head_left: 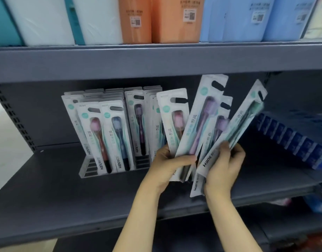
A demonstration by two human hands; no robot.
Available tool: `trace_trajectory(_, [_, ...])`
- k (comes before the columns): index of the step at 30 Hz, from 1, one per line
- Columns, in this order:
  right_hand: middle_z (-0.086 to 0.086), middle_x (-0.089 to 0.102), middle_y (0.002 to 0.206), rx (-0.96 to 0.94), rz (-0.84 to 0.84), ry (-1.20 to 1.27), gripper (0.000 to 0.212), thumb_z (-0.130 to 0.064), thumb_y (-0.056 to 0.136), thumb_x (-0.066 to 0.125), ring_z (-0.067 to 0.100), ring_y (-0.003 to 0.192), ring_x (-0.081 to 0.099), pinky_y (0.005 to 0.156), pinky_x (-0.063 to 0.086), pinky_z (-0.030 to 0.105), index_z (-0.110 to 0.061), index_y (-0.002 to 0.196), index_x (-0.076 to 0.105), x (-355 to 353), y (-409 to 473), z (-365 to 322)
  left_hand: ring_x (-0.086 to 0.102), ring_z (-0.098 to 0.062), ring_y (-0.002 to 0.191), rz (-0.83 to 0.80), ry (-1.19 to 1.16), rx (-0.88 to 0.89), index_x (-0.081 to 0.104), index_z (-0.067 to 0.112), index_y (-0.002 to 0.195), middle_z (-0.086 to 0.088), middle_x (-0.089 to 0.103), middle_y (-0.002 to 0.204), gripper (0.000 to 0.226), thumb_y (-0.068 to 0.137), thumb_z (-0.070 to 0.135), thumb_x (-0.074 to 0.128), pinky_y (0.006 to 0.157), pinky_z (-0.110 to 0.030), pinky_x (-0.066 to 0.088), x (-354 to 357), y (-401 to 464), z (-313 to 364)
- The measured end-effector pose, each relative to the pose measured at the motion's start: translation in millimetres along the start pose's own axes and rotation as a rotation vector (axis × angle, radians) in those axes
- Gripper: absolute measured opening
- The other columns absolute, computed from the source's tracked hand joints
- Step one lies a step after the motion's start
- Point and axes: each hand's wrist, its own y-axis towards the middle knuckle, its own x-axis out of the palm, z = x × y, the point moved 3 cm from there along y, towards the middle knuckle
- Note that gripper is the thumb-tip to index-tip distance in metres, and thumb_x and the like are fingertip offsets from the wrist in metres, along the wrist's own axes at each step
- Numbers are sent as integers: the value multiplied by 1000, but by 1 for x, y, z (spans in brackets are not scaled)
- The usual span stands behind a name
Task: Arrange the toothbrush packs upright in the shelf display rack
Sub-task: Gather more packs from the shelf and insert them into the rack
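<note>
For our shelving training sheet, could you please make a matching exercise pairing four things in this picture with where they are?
Things:
1. green toothbrush pack
2. pink-headed toothbrush pack
3. orange packs
4. blue boxes

Places:
A. top shelf
B. standing in the display rack
C. gripped by the right hand
D. lower shelf, far right

Pairs: 1-C, 2-B, 3-A, 4-D

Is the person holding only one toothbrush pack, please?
No, the left hand and right hand together hold several fanned toothbrush packs.
</note>
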Motion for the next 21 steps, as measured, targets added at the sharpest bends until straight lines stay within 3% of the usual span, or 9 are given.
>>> trace_trajectory(5, [-17,60,96,-35,-157,-104,20,-26,96,51,-13,80,59,64,43,4,-20,115,46,16,-33,-3,72,-20,84,-23,-77,-74,79,17,82,-7,75,88,34,49,12,79,75,-32,57,-26,-25,10])
trace_trajectory(11, [-13,61,104,-39,-366,-184,36,-29,92,56,-4,91,61,66,45,4,-18,123,44,40,-66,-6,73,-20,79,129,-144,-86,79,16,77,-8,75,84,25,56,3,75,69,-30,58,-57,-50,20])
trace_trajectory(13, [-16,61,102,-51,-435,-193,35,-26,92,57,-7,89,61,66,45,4,-19,123,43,47,-75,-7,73,-22,84,137,-182,-89,79,16,82,-10,75,89,26,64,2,67,69,-31,58,-63,-58,22])
trace_trajectory(16, [-16,62,103,-70,-495,-206,35,-24,91,59,-9,92,60,68,44,3,-16,122,46,55,-84,-7,70,-27,96,108,-172,-69,74,12,101,-15,73,103,42,59,5,74,74,-35,57,-71,-68,25])
trace_trajectory(18, [-13,63,109,-85,-512,-225,38,-28,90,60,-3,97,61,75,48,8,-16,124,49,59,-88,-7,69,-28,100,82,-140,-53,67,10,110,-15,72,107,56,55,9,76,78,-36,57,-74,-73,27])
trace_trajectory(21, [-8,60,116,-110,-508,-262,43,-39,89,59,8,109,56,88,48,25,-20,126,48,61,-93,-5,68,-28,101,83,-95,-28,74,15,103,-13,72,105,45,60,4,76,80,-35,56,-76,-77,29])
